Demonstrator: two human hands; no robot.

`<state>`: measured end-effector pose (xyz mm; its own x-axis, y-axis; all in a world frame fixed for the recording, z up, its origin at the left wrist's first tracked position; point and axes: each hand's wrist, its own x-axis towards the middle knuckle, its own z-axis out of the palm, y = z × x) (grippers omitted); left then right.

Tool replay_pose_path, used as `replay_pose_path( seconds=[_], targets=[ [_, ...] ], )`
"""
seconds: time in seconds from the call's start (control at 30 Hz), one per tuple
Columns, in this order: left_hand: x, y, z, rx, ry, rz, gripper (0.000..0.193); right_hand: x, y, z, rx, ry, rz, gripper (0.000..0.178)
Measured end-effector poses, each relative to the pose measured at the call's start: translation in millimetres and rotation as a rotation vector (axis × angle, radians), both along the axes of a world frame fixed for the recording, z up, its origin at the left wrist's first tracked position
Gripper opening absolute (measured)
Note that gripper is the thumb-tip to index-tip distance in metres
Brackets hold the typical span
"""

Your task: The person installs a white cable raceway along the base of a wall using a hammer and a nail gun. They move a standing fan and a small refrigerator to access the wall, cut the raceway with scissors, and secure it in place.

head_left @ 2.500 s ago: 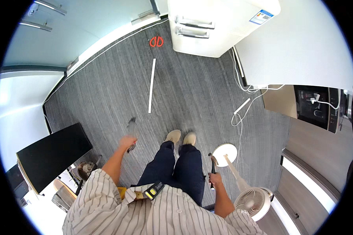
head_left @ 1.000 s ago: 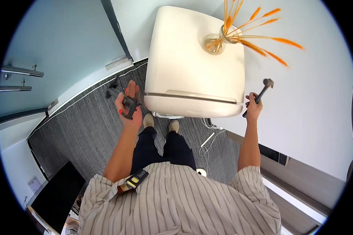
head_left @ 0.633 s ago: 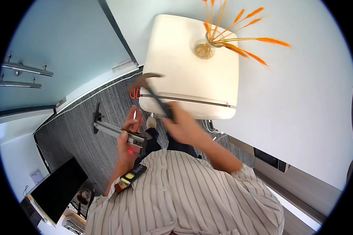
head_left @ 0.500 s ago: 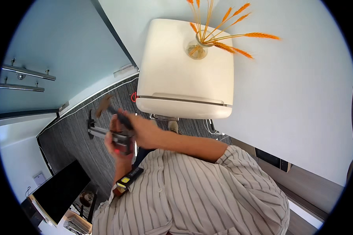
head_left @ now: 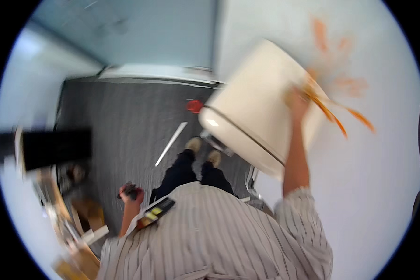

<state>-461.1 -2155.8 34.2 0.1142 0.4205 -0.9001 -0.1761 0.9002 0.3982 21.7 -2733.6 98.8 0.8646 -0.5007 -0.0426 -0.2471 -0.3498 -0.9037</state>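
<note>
Low at the left, my left hand (head_left: 132, 192) is closed around a dark grey bar clamp (head_left: 133, 188), seen small and blurred. Whether the hammer is in that hand too, I cannot tell. Over the cream-coloured cabinet (head_left: 247, 98), my right hand (head_left: 297, 103) is wrapped round a small glass vase (head_left: 289, 96), mostly hidden and smeared by motion. Orange wheat stalks (head_left: 326, 109) spread from the vase toward the right, beyond the cabinet's edge.
A red ring-shaped thing (head_left: 194, 106) and a white strip (head_left: 171, 143) lie on the grey carpet (head_left: 121, 126). A pale table top (head_left: 359, 186) extends at the right. A dark screen (head_left: 58, 147) and boxes (head_left: 88, 214) are at the left. A black-and-yellow device (head_left: 156, 212) sits by my left forearm.
My hands have parted. The left went down toward my side; the right left the hammer and reached across to the vase. The view has turned, so the cabinet appears slanted.
</note>
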Motion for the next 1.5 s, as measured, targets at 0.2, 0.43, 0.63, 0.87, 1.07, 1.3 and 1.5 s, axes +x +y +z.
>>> replay_pose_path(
  seconds=[0.2,0.43,0.63,0.87,1.07,1.3,1.5],
  targets=[
    [-188.5,-14.2,-48.7,0.024,0.215,0.240,0.023,-5.4,-16.7,13.3,-0.058,-0.206,0.054,0.033],
    [-261.1,-15.0,-50.3,-0.141,0.214,0.422,0.024,-64.8,98.2,123.0,-0.311,-0.281,0.213,0.040],
    [-298.4,38.2,-67.5,-0.120,0.103,0.390,0.023,-124.0,210.2,159.0,-0.400,-0.301,0.419,0.041],
    [-376.2,93.8,-79.6,-0.125,0.003,0.519,0.024,-225.3,429.6,159.5,-0.290,-0.342,0.723,0.042],
    [-445.7,107.6,-76.1,-0.067,0.040,0.731,0.021,-319.1,623.0,144.6,-0.095,-0.381,1.167,0.051],
    [-508.8,67.8,-72.9,-0.095,0.178,0.946,0.024,-453.0,827.4,128.8,-0.038,-0.270,1.676,0.056],
    [-560.1,15.0,-61.1,-0.048,0.286,0.899,0.027,-585.1,968.6,109.3,-0.010,-0.233,2.055,0.056]
  ],
)
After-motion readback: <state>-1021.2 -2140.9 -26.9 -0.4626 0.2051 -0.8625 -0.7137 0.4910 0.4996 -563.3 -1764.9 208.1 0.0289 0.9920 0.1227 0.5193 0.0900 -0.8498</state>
